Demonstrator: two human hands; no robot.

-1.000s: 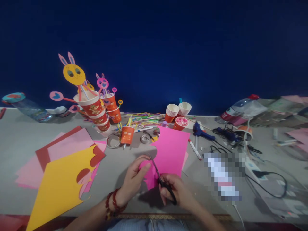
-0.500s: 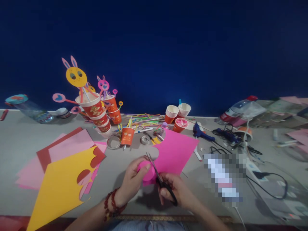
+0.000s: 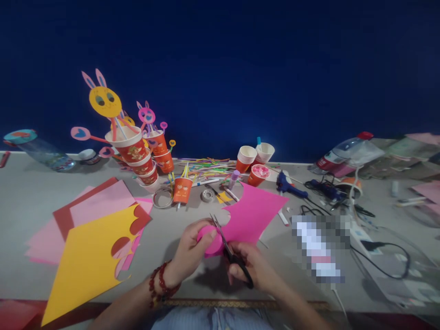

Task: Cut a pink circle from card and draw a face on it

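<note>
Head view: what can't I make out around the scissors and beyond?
In the head view:
- Left hand: fingertips beneath hidden by the pink circle.
- Scissors: handles partly hidden by the right hand.
- Pixelated item: masked by blocks; identity unclear.
- Red-capped bottle: label text too blurred.
- Red surface: cut off by the bottom-left edges.

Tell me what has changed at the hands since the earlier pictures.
The bright pink sheet has swung clockwise, its far edge shifting right. Nothing was taken up or let go: the left hand still pinches the round pink piece, the right hand still holds the scissors.
</note>
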